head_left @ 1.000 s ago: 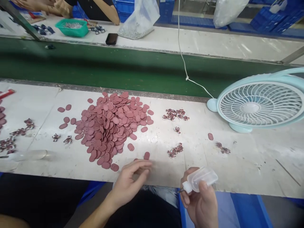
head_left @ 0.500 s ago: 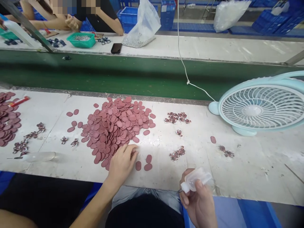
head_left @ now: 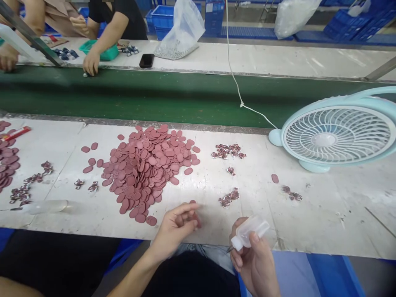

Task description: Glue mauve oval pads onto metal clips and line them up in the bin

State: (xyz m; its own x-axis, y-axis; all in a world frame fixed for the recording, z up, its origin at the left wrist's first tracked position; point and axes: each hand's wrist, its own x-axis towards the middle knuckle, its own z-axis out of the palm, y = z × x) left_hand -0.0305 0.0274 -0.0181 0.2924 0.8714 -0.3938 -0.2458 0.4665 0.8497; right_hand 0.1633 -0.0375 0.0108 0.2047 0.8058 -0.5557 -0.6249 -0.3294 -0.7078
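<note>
My left hand (head_left: 175, 229) is curled by the table's near edge, thumb and fingers closed around reddish oval discs (head_left: 197, 221), partly hidden by the fingers. To its left spreads a large heap of the same flat discs (head_left: 145, 165); some show small holes. In my right hand (head_left: 253, 255) is a small translucent squeeze bottle (head_left: 254, 231), tilted, with its white cap and thin dark nozzle pointing down to the left. Beyond that hand lie small clusters of shiny brownish-red pieces (head_left: 229, 197), their kind too small to make out.
A light-blue fan (head_left: 324, 140) stands at the right, its white cord crossing the green belt (head_left: 185, 103). Another clear bottle (head_left: 49, 206) lies at the left. Across the belt, people work beside a green basket (head_left: 109, 53), a phone (head_left: 146, 60) and a plastic bag (head_left: 181, 37).
My left hand has moved right from the heap's edge onto the loose discs and closed around them. My right hand still holds the bottle. A person opposite has reached down to the belt.
</note>
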